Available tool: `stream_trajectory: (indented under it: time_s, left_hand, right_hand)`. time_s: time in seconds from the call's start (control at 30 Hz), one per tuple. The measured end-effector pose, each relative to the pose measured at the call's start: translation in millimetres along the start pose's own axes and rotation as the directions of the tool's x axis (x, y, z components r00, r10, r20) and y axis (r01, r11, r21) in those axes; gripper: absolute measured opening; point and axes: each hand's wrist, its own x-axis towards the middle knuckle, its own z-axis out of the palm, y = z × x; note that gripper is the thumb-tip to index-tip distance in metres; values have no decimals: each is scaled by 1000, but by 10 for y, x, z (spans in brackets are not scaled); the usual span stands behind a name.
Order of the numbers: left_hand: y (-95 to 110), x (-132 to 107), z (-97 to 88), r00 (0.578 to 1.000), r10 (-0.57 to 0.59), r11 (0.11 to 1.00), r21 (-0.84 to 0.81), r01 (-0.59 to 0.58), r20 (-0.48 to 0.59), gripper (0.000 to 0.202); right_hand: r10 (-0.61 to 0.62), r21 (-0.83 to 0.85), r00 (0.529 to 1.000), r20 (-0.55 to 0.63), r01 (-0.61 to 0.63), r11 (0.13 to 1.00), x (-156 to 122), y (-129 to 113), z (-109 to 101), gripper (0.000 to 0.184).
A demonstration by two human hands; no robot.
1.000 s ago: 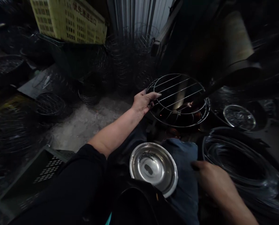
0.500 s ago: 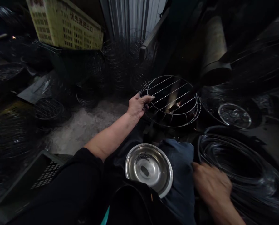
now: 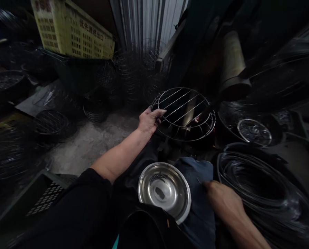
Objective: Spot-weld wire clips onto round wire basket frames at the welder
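My left hand (image 3: 149,120) is closed on the left rim of a round wire rack (image 3: 181,110), with the thumb on top. The rack has two rings and parallel bars across its top. It is held up in front of a dark machine with a copper-coloured tip (image 3: 196,119) seen between the bars. My right hand (image 3: 223,199) hovers above my right thigh, beside the bowl, fingers pinched together. Blur hides what those fingers hold, if anything. On my lap rests a shiny metal bowl (image 3: 181,199) with several short, dark wire pieces (image 3: 157,177) in it.
A tub of coiled wire (image 3: 263,186) stands at the right, with metal rings (image 3: 254,132) behind it. A thick cylinder (image 3: 233,58) juts out above the rack. Far left are a yellow crate (image 3: 76,33) and wire racks (image 3: 50,121); a green crate (image 3: 40,199) is nearer.
My right hand has moved left toward the bowl. The wire rack, still in my left hand, appears slightly lower and further left as the view shifts. The bowl stays on my lap.
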Motion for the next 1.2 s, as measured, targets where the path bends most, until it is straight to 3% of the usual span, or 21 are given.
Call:
stream_trajectory:
  time_s: [0.1, 0.23, 0.4, 0.5, 0.6, 0.7, 0.77, 0.93, 1.0, 1.07, 1.13, 1.2]
  left_hand:
    - [-1, 16, -29, 1000, -9, 1000, -6, 9, -6, 40]
    - [4, 27, -51, 1000, -1, 1000, -15, 1, 11, 40]
    - [-13, 29, -55, 1000, 7, 1000, -9, -7, 20, 37]
    - [-12, 16, -45, 1000, 9, 1000, 3, -9, 19, 38]
    - [0, 9, -38, 1000, 4, 1000, 5, -4, 19, 40]
    - [3, 6, -33, 1000, -9, 1000, 12, 9, 4, 41]
    - [-6, 7, -28, 1000, -8, 1000, 13, 8, 1, 40]
    - [-32, 5, -15, 1000, -6, 1000, 4, 6, 14, 39]
    - [-37, -1, -7, 1000, -15, 1000, 0, 15, 15, 40]
    - [-42, -11, 7, 1000, -12, 1000, -5, 12, 28, 41]
    - [-50, -25, 26, 999, -11, 1000, 1, 11, 40, 41]
    - [-54, -40, 44, 999, -15, 1000, 15, 15, 45, 41]
  right_hand:
    - [51, -21, 997, 64, -49, 999, 21, 61, -50, 41]
    - [44, -42, 997, 57, -42, 998, -14, 181, -233, 41]
    - [110, -47, 973, 205, -102, 994, 1, 155, -472, 38]
    - [145, -120, 974, 172, -125, 985, 61, 109, -543, 33]
    - [188, -192, 975, 118, -163, 968, 102, 99, -493, 32]
    - [208, -163, 976, 66, -195, 967, 103, 100, -369, 35]
    - [173, -139, 985, 13, -170, 976, 102, 109, -299, 37]
    - [64, 35, 998, 14, -65, 997, 136, 222, -303, 32]
    - [43, 204, 994, -102, -22, 979, 170, 260, -383, 27]
    - [52, 403, 951, -304, 78, 912, 230, 221, -508, 25]
    - [107, 530, 857, -503, 208, 822, 327, 81, -670, 26]
    - [209, 586, 765, -610, 257, 768, 458, -125, -838, 29]
